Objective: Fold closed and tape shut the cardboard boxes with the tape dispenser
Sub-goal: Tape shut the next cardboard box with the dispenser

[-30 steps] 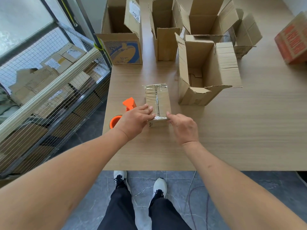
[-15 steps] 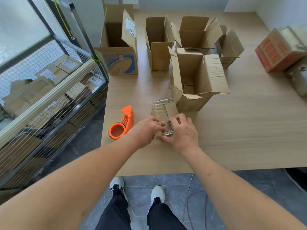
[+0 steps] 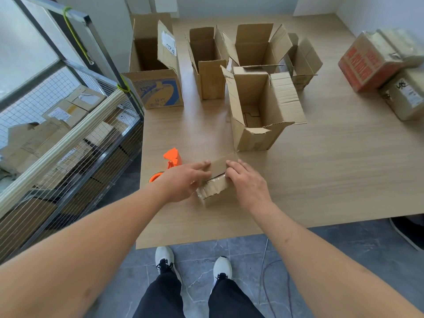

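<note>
A small cardboard box (image 3: 215, 187) lies on the wooden table (image 3: 321, 168) near its front edge, its near end wrapped in shiny tape. My left hand (image 3: 183, 180) holds its left side and my right hand (image 3: 246, 182) holds its right side, fingers laid over the top face. The orange tape dispenser (image 3: 169, 162) stands just left of the box, partly hidden behind my left hand. A larger open box (image 3: 259, 111) with raised flaps stands right behind the small one.
Three more open boxes (image 3: 206, 65) stand along the back, the leftmost with a blue print (image 3: 156, 90). A red printed box (image 3: 374, 60) and a taped box (image 3: 403, 95) sit at the right. A wire cage of cartons (image 3: 57, 125) borders the table's left side.
The small box has been turned over so a plain face is on top and the taped end faces me. Both hands moved with it, closer to the table's front.
</note>
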Available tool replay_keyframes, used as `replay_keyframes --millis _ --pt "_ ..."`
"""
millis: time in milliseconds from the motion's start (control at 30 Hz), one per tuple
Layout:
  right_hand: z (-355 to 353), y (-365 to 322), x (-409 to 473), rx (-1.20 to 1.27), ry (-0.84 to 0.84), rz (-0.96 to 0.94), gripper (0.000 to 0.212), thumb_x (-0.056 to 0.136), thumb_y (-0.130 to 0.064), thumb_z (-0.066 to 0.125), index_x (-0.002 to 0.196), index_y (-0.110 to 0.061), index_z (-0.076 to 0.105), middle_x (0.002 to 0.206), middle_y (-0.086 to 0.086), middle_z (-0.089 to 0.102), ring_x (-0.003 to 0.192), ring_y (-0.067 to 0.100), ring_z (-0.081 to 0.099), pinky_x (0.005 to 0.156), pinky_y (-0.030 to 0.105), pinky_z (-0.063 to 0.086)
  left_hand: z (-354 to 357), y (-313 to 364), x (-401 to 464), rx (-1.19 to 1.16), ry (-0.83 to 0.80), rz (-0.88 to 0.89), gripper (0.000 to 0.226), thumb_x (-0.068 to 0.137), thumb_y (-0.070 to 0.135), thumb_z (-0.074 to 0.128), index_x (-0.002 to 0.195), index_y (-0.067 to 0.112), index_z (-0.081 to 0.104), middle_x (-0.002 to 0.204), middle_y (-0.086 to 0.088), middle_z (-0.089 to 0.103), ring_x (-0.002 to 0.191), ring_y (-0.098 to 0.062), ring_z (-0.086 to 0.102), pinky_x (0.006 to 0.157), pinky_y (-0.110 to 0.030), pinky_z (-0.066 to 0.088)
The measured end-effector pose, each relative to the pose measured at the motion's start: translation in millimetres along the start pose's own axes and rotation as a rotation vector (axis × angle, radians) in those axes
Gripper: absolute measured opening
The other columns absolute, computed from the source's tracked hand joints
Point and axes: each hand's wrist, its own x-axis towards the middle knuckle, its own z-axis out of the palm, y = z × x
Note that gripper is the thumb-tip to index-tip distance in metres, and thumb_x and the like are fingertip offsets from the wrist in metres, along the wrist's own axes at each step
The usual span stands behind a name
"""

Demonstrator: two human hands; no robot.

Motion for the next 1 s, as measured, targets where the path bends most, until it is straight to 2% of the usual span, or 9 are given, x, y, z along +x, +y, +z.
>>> replay_keyframes --millis 167,333,433,500,567,700,867,933,1000 --pt "-0.4 -9.5 11.1 -0.049 0.026 0.072 0.038 0.085 -0.002 0.061 0.118 -0.018 0.056 0.16 0.007 0.034 0.134 0.028 0.041 0.103 0.038 0.042 9.5 0.7 -11.0 -0.047 -0.003 -0.003 0.048 0.095 0.032 0.07 0.142 0.022 0.059 0.16 0.001 0.031 0.131 -0.019 0.051 0.11 -0.034 0.043" --pt "-4.1 -6.1 12.6 0.078 0.081 -0.031 0.024 0.095 -0.02 0.056 0.115 -0.015 0.069 0.158 0.008 0.04 0.14 0.026 0.04 0.11 0.041 0.041 12.3 7.3 -14.9 0.0 0.001 -0.068 0.059 0.09 0.046 0.072 0.141 0.019 0.06 0.152 -0.001 0.031 0.109 -0.014 0.059 0.106 -0.034 0.047" --pt "-7.2 -2.5 3.1 0.215 0.085 -0.123 0.037 0.093 -0.047 0.063 0.117 -0.02 0.071 0.142 -0.001 0.054 0.13 0.018 0.049 0.101 0.039 0.05 13.9 14.0 -16.7 -0.003 0.025 -0.09 0.058 0.088 0.047 0.074 0.136 0.016 0.064 0.152 -0.006 0.03 0.107 -0.017 0.06 0.103 -0.037 0.05" --pt "-7.7 2.1 -2.2 0.237 0.003 -0.192 0.055 0.08 -0.068 0.07 0.116 -0.025 0.071 0.129 -0.007 0.057 0.123 0.012 0.051 0.099 0.035 0.049 15.1 16.5 -17.9 -0.012 0.021 -0.083 0.059 0.085 0.047 0.077 0.134 0.015 0.065 0.151 -0.007 0.031 0.104 -0.019 0.062 0.101 -0.037 0.05" --pt "-7.9 6.4 -5.8 0.204 -0.052 -0.24 0.068 0.068 -0.073 0.076 0.118 -0.028 0.07 0.126 -0.01 0.057 0.12 0.011 0.05 0.098 0.033 0.048 16.3 16.3 -19.0 -0.007 0.004 -0.081 0.064 0.082 0.046 0.081 0.136 0.017 0.063 0.15 -0.004 0.032 0.104 -0.018 0.061 0.102 -0.033 0.05" --pt "-3.6 11.7 -8.1 0.17 -0.044 -0.282 0.069 0.063 -0.059 0.087 0.122 -0.03 0.067 0.13 -0.011 0.054 0.121 0.011 0.049 0.092 0.03 0.05 20.8 18.0 -18.3 0.013 0.056 -0.086 0.054 0.085 0.029 0.082 0.135 0.019 0.065 0.145 -0.005 0.036 0.099 -0.02 0.062 0.094 -0.038 0.054" --pt "7.3 13.4 -6.5 0.224 -0.054 -0.287 0.051 0.075 -0.029 0.086 0.121 -0.018 0.065 0.143 -0.003 0.046 0.137 0.015 0.042 0.082 0.043 0.06 29.1 33.4 -14.1 0.058 0.158 -0.091 0.042 0.074 0.011 0.085 0.114 0.004 0.074 0.121 -0.024 0.057 0.074 -0.035 0.063 0.062 -0.04 0.058" --pt "12.4 14.1 -7.0 0.259 -0.055 -0.273 0.048 0.078 -0.018 0.084 0.122 -0.015 0.066 0.149 0.0 0.045 0.144 0.017 0.038 0.089 0.046 0.059 32.1 36.7 -12.1 0.06 0.183 -0.099 0.043 0.071 0.008 0.087 0.112 0.0 0.075 0.116 -0.027 0.059 0.07 -0.036 0.063 0.057 -0.037 0.056" --pt "17.3 15.5 -8.7 0.295 -0.05 -0.265 0.049 0.08 -0.012 0.083 0.127 -0.014 0.067 0.153 0.001 0.044 0.149 0.016 0.034 0.101 0.045 0.054 33.2 34.8 -12.0 0.028 0.203 -0.108 0.044 0.075 0.009 0.086 0.116 0.002 0.074 0.122 -0.026 0.057 0.075 -0.035 0.062 0.061 -0.039 0.057"
